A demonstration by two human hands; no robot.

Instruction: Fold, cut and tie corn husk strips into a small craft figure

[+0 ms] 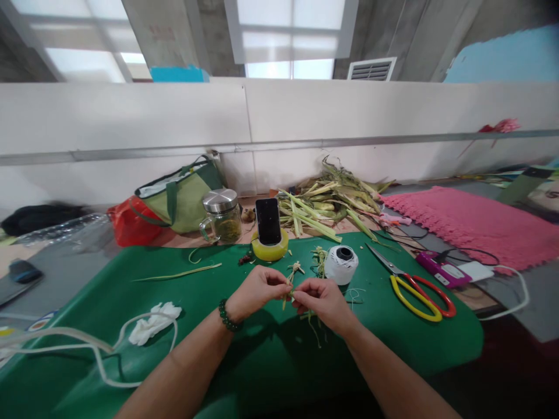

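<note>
Over the green mat (253, 384), a small knotted figure of pale plant strips (296, 268) is between my two hands. My left hand (258, 289), with a green bead bracelet at the wrist, is closed in a pinch on its left side. From the right, my right hand (325, 301) pinches at its lower part, thumb against forefinger; the fingertips hide the exact grip. Beyond my right hand stands a white thread spool (338, 269), with more knotted plant strips (319, 259) beside it. Loose strands hang below the right fingers.
Red-and-yellow-handled scissors (419, 297) lie open at the right. Behind are a phone (268, 221) on a yellow tape roll (271, 249), a lidded glass mug (227, 226) and a leaf-stalk pile (334, 201). Crumpled tissue (152, 326) and a white cable (102, 366) lie left.
</note>
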